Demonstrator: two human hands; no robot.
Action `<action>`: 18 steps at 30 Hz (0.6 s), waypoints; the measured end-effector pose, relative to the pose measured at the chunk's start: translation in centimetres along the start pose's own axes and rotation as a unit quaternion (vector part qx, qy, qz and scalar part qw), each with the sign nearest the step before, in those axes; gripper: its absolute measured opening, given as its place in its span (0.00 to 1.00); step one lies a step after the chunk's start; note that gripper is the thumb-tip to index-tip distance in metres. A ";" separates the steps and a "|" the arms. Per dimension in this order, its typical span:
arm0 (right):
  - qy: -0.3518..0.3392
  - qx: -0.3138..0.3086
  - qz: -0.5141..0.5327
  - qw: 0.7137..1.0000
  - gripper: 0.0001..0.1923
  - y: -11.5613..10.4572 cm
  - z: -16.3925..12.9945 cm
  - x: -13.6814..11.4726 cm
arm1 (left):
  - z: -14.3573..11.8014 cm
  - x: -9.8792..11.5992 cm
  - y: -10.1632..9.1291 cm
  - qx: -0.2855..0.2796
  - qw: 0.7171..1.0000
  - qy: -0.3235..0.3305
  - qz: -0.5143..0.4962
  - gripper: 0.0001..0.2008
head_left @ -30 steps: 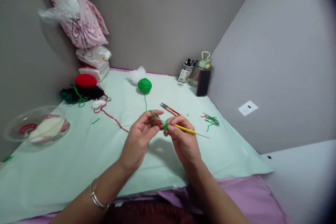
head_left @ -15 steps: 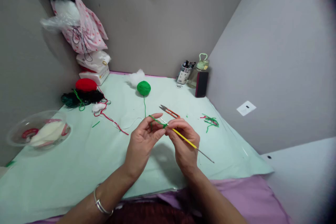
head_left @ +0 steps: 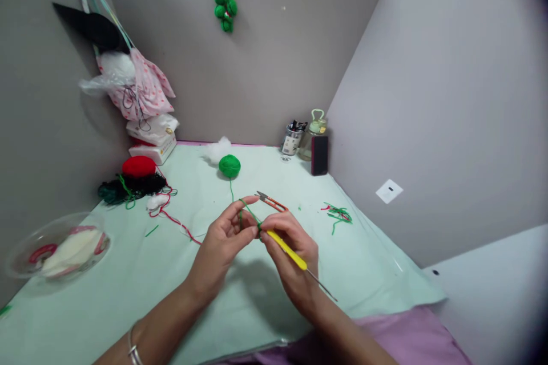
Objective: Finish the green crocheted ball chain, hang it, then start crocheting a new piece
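The person's left hand is partly curled, thumb and fingers pinching a small green yarn piece, with a strand drawn over its raised index finger. The right hand is closed around a yellow-handled hook whose metal end slants down to the right. Fingers cover its other end, so whether that sits in a loop is hard to tell. Both hold the work above the tabletop; beyond lie orange-handled snips and a green yarn ball.
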State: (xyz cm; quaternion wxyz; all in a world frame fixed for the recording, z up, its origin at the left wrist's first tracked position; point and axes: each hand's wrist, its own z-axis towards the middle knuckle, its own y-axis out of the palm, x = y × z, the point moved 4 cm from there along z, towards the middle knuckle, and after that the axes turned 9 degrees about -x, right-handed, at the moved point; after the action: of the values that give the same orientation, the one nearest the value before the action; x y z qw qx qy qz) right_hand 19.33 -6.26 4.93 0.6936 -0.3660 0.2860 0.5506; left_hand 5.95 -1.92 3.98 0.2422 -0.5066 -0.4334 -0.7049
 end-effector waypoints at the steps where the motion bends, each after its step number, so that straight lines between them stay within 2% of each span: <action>1: -0.014 -0.025 -0.025 0.999 0.06 0.0 0.4 -0.3 | 0.1 0.3 -0.3 -0.003 1.000 -0.005 0.013 0.24; 4: -0.037 -0.089 -0.062 0.993 0.06 0.2 1.9 -1.0 | 0.6 0.9 -1.5 -0.007 0.999 -0.030 0.040 0.27; 6: -0.023 -0.114 -0.062 0.991 0.05 0.3 2.8 -1.1 | 0.9 1.1 -2.2 -0.019 0.998 -0.037 0.055 0.25; 10: 0.018 -0.147 -0.041 0.988 0.04 0.9 3.8 -0.5 | 1.4 1.0 -3.3 -0.038 0.997 -0.052 0.042 0.09; 13: 0.041 -0.170 -0.012 0.984 0.05 1.2 4.0 0.3 | 1.8 0.6 -4.1 -0.047 0.996 -0.068 0.024 0.12; 18: 0.095 -0.173 0.035 0.980 0.04 1.3 4.8 1.5 | 2.3 0.1 -5.0 -0.067 0.993 -0.102 0.004 0.15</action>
State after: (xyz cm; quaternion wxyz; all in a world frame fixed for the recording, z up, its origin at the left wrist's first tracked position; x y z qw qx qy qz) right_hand 18.39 -1.37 6.22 0.5697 -0.5211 0.2631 0.5785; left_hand 3.20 2.58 2.54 0.1649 -0.5922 -0.4058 -0.6763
